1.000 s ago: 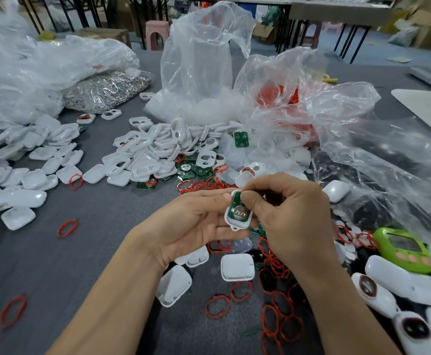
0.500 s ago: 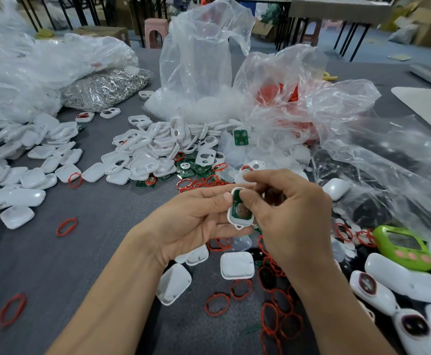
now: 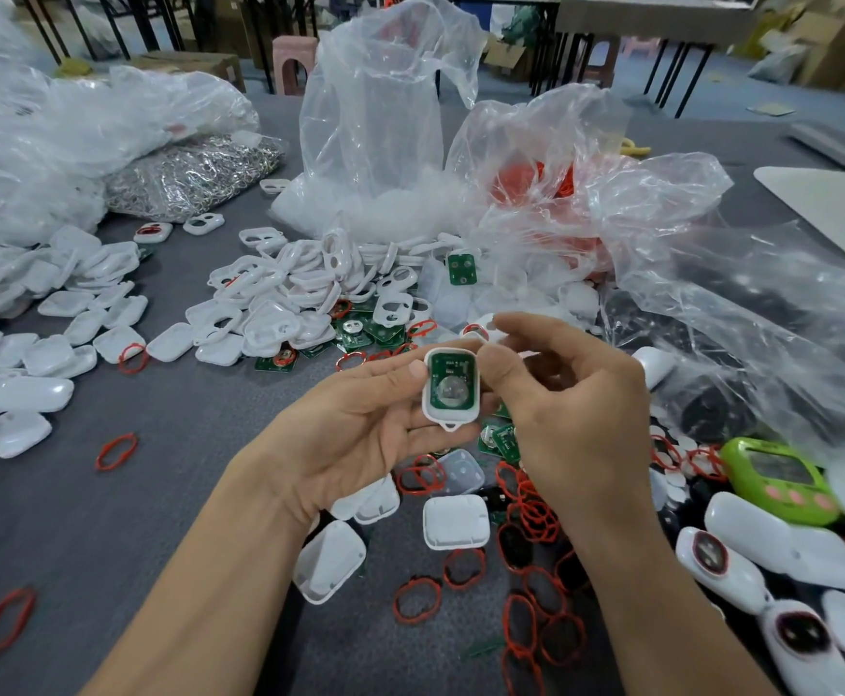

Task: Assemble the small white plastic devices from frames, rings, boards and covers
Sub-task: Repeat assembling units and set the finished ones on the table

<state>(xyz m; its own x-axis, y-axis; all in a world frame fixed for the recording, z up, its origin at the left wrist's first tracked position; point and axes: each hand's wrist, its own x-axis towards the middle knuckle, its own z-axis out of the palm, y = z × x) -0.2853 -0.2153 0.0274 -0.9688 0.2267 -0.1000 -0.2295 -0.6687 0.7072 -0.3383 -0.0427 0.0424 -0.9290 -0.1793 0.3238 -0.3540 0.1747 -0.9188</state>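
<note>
Here a grey table (image 3: 184, 469) is strewn with parts: white covers (image 3: 59, 303) at the left, a heap of white frames (image 3: 279, 288) in the middle, loose red rings (image 3: 530, 509) near the person. Crumpled clear plastic bags (image 3: 375, 118) stand behind, one holding silvery metal bits (image 3: 189, 178). Beyond are a pink stool (image 3: 295, 57) and dark-legged tables (image 3: 661, 22). Above the table the left hand (image 3: 360, 424) grasps a single frame (image 3: 453, 418) with a green board (image 3: 453, 379) seated in it. The right hand (image 3: 576, 419) has its thumb against that frame's right edge — whether it grips cannot be told
</note>
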